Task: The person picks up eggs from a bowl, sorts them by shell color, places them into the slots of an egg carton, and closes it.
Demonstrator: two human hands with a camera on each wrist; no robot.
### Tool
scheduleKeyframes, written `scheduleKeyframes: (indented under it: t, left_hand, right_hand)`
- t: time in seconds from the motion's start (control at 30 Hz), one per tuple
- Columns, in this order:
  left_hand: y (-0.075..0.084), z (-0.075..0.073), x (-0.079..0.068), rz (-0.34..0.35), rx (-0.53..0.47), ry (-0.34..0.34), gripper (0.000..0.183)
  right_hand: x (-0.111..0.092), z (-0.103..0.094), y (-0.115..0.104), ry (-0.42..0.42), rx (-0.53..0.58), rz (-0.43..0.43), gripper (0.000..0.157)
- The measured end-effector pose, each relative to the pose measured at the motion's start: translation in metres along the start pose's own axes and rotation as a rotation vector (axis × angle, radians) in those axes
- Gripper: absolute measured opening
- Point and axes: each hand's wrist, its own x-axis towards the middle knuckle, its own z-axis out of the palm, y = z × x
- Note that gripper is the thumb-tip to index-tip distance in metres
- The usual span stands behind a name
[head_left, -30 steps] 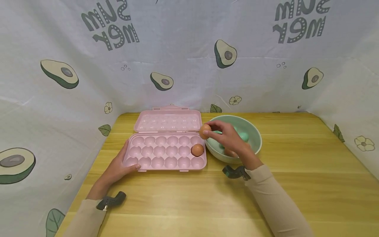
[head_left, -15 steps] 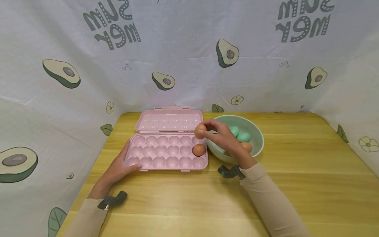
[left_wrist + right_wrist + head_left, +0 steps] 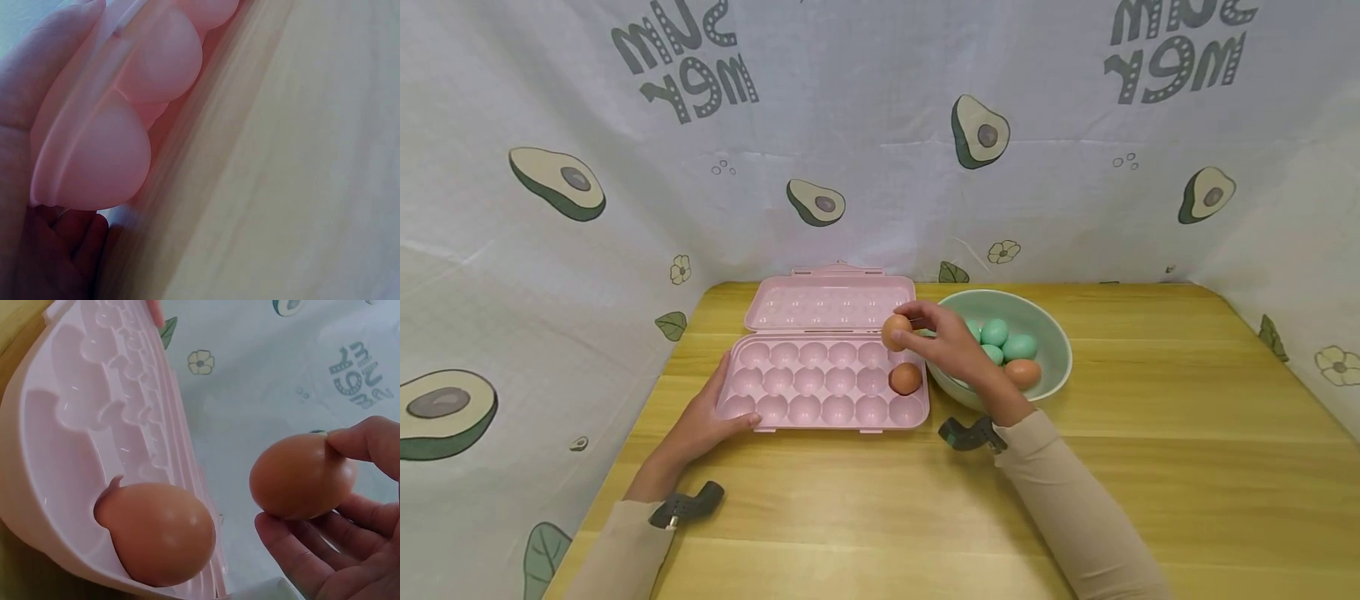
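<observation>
Brown egg point(image 3: 894, 332), pinched at the tips of the right hand point(image 3: 951, 340), just left of the palm: thumb against the near side, fingers against the far side, narrowed to the egg's width, with the left end of the shell bare. In the foreground, a wood-patterned table point(image 3: 850, 517), and over it two beige sleeves point(image 3: 1082, 500) with dark wrist devices point(image 3: 687, 505). Farther in, on the left, the left hand point(image 3: 706, 423), curled round the near left corner of a pink egg carton point(image 3: 808, 382): thumb along the near rim, fingers at the left end, partly tucked beneath in the left wrist view. Across the near row of the carton, bare cups. At the right end of the middle row, a second brown egg point(image 3: 905, 378), seated in its cup. Beyond that, at the right end of the far row, the pinched egg again, seen above the cups, and in the right wrist view apart from both carton and seated egg. Just right of the carton, partly behind the right hand, a pale green bowl point(image 3: 1047, 325), with a third brown egg point(image 3: 1022, 373) toward its near side and several green eggs point(image 3: 995, 332) farther back. Behind the cups, the carton's lid point(image 3: 831, 302), folded back on the far side. Farthest of all, a white cloth point(image 3: 880, 100) printed with avocados, leaves, flowers and mirrored lettering.
</observation>
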Motion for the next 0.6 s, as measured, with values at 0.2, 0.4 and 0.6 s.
scheduleKeyframes:
  t: [0.2,0.4,0.6]
  left_hand:
    - [0.003,-0.001,-0.001,0.001,0.008,0.003,0.117]
    - [0.002,-0.001,0.0,0.002,0.015,0.003,0.116]
    - [-0.001,0.0,0.001,0.004,0.005,0.003,0.116]
  right_hand:
    - [0.001,0.006,0.0,-0.013,0.009,0.006,0.033]
    - [0.002,0.011,0.0,-0.036,0.027,0.01,0.031]
    - [-0.002,0.015,-0.005,-0.032,-0.008,0.033,0.03]
